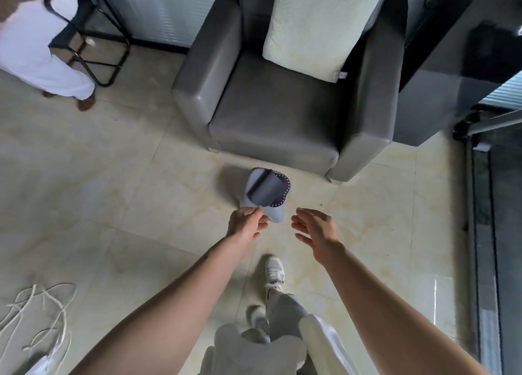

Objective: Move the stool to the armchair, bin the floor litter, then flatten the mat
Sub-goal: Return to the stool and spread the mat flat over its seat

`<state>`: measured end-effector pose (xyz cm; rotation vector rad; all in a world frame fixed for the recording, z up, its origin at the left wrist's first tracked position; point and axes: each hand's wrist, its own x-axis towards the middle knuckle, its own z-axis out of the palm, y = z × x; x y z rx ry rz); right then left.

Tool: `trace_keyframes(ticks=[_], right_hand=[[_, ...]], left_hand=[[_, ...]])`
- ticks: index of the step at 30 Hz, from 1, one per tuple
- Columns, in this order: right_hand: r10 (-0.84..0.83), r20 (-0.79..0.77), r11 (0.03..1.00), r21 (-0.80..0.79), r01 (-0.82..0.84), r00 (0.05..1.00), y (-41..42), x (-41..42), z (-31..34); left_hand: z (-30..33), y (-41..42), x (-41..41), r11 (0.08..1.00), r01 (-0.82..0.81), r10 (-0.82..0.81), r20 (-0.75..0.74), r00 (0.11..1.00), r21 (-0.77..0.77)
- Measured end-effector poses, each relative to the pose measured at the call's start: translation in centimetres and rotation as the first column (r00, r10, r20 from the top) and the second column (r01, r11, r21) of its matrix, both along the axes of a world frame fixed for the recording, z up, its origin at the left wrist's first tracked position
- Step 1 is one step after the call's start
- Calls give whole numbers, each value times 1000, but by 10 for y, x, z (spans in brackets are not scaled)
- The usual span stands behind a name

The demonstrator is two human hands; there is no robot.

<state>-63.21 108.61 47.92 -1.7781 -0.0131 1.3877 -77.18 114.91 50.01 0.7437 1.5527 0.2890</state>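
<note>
A small light-grey stool (275,218) stands on the tiled floor just in front of the grey armchair (271,120). On the stool's top lies a dark round mat (267,191), one side curled up and folded over itself. My left hand (245,223) is at the stool's near left edge, thumb and forefinger pinched on the mat's near corner. My right hand (316,230) hovers just right of the stool, fingers spread, holding nothing. No litter or bin can be seen.
A pale cushion (316,27) leans on the armchair's back. A person in white trousers (36,52) stands at the top left by a black metal chair frame (107,50). White rope (42,315) lies bottom left. A dark cabinet (457,64) and door track (480,233) line the right.
</note>
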Motion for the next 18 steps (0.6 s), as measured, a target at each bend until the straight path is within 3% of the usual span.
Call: trace_keyframes(ticks=[12,18], right_hand=[[-81,-43,996,-40,79,996,93,2,-28],[-223,-58,972,-87,218,973,121,-13,-67]], left_hand=[[-26,99,23,994,96,-97,-15,995,-55],[-67,143,28,978,186,-188,-10,982,-97]])
